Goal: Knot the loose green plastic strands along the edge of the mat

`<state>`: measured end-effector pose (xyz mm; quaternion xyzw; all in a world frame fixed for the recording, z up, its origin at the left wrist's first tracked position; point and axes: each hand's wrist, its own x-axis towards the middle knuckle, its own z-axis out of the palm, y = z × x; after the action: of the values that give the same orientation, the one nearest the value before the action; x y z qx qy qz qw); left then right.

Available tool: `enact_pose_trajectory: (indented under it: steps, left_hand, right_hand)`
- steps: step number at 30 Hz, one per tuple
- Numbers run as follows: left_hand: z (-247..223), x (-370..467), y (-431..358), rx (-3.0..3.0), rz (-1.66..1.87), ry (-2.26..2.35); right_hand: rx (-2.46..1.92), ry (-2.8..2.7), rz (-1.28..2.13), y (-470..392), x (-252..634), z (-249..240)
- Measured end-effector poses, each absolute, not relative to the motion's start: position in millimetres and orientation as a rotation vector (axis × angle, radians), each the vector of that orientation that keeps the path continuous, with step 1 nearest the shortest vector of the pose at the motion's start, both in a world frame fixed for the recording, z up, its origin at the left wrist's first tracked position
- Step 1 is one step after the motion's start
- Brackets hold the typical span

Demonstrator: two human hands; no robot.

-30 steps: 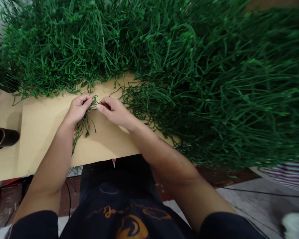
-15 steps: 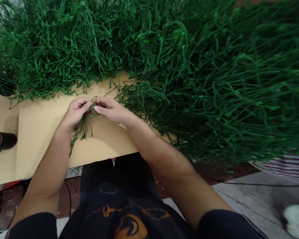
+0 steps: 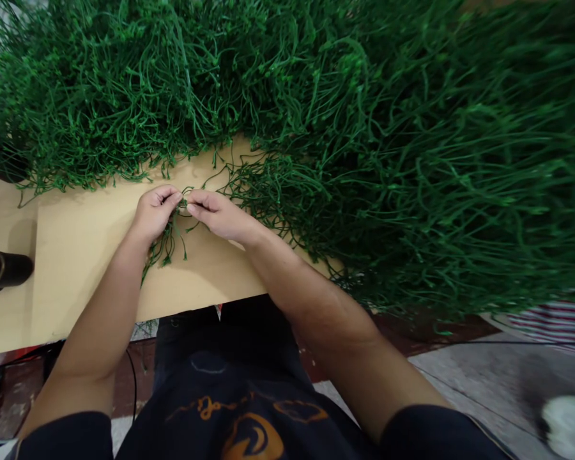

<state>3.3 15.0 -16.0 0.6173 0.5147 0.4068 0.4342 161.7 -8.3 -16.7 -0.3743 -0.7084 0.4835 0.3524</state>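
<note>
A smooth, tan desk carries a springy heap of thin green plastic-looking stems, curly and knob-tipped, covering its far side and right end. Toward the near edge, left of the middle, a small stem bunch droops below the left hand, whose thumb and forefinger pinch its top. The right hand curls beside it, thumb near forefinger; whether it grips a strand I cannot tell. The left wrist hides part of the bunch. A dark cylindrical mug is cut off at left.
</note>
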Motion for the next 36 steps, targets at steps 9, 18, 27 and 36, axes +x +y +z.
enact_pose_trajectory:
  steps: [9,18,27,36]
  left_hand:
    - [-15,-16,24,1.369,1.186,1.45]
    - [-14,-9,15,1.404,1.029,1.174]
    - [-15,-8,12,1.422,0.978,1.079]
    - [-13,9,11,1.469,1.054,1.347]
  right_hand:
    - [-0.834,-2.191,0.874,-56,182,11]
    - [-1.544,-1.662,0.007,-47,237,25]
    - [-1.303,-2.002,0.782,-16,146,-2]
    - [-1.29,-1.988,0.624,-24,152,-7]
